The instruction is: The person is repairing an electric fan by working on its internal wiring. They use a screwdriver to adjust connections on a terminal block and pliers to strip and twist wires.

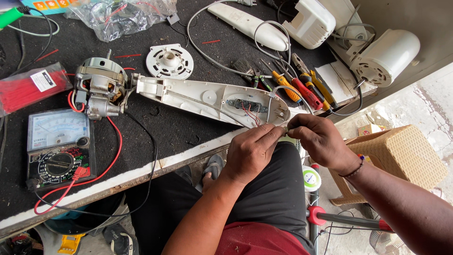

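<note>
A: At the near edge of the table (141,172), both hands meet. Left hand (252,151) and right hand (321,141) pinch the end of a thin grey wire (284,128) between fingertips; both closed on it. The wire end sits just off the tip of the white housing (212,99), over the person's lap.

B: Surroundings?

A: The housing lies open side up on the black mat, with a dark switch block (246,105) inside and red leads coming from it. A bare motor (99,87) touches its far-left end. Left of that, an analogue multimeter (59,146) with red and black leads looping along the table edge. A round white plate (169,61) lies behind the housing. Screwdrivers and pliers (304,87) are heaped just beyond the right hand, with a white cover (250,23) behind them and a white cylindrical motor casing (389,56) at the far right.

B: Anything in the way?

A: The housing tip and the tool heap crowd the hands closely. A grey cable (203,49) loops across the mat behind them.

B: What can't be read?

A: The wire tip itself is covered by the fingers; whether it is stripped, cannot tell. A packet of red ties (30,87) is cut by the left border. A plastic bag (125,16) at the top holds small parts, too crumpled to identify. Below the table, a solder reel (311,178) and a wicker stool (401,156) show partly.
</note>
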